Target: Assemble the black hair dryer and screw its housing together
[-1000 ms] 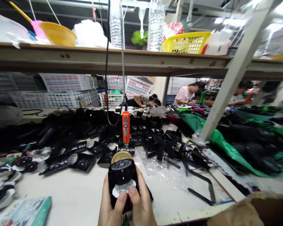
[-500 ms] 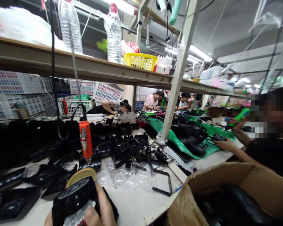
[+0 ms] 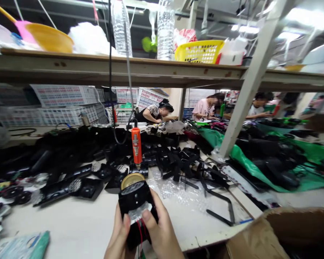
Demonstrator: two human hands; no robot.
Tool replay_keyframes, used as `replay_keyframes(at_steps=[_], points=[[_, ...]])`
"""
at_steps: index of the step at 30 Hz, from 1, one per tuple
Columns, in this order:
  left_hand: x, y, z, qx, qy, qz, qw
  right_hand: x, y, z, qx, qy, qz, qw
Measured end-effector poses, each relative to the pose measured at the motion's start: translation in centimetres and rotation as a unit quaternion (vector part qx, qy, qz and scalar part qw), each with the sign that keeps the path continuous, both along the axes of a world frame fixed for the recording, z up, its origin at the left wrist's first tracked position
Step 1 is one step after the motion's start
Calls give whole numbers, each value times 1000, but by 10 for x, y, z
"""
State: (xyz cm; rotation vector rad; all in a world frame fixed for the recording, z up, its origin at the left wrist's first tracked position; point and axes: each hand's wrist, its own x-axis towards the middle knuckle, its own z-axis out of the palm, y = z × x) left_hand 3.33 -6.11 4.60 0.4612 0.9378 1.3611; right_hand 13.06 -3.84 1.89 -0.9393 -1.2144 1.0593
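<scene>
Both my hands hold one black plastic housing (image 3: 134, 197) low in the middle of the view, above the near edge of the white workbench (image 3: 78, 223). My left hand (image 3: 119, 237) wraps its left side, thumb pressed on a clear panel. My right hand (image 3: 162, 230) grips the right side, thumb beside the left one. Thin red wires hang from the housing between my thumbs. A round gold lid (image 3: 132, 178) lies just behind the housing. An orange electric screwdriver (image 3: 136, 145) hangs on a cable above it.
Heaps of black plastic parts (image 3: 162, 162) cover the bench's far half. A cardboard box (image 3: 275, 233) stands at the lower right, a teal packet (image 3: 21, 246) at the lower left. A slanted white post (image 3: 245, 93) carries a shelf with a yellow basket (image 3: 198, 50) and bottles. Several people work at the far benches.
My head swung right towards the box and a neighbouring person, then back to the left. The housing stays in both hands, now centred again.
</scene>
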Motion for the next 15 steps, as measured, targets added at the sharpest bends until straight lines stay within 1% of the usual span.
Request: replay_keyframes(at_steps=[4,7,9,11,13,15], points=[[-1,3,-7,19,-27,-14,999,2,1,6,9,4,10,1000],[3,7,-6,35,-17,-9,999,3,1,9,11,3,8,1000],[5,10,-5,24,4,-1,1000,3,1,9,3,0,4,1000],[5,14,-6,38,36,16,999,2,0,8,-10,-7,1,1000],[3,17,-11,61,91,37,993,0,-1,5,-19,-15,1,1000],[0,20,-16,67,138,42,987,-2,0,2,-17,-18,3,1000]])
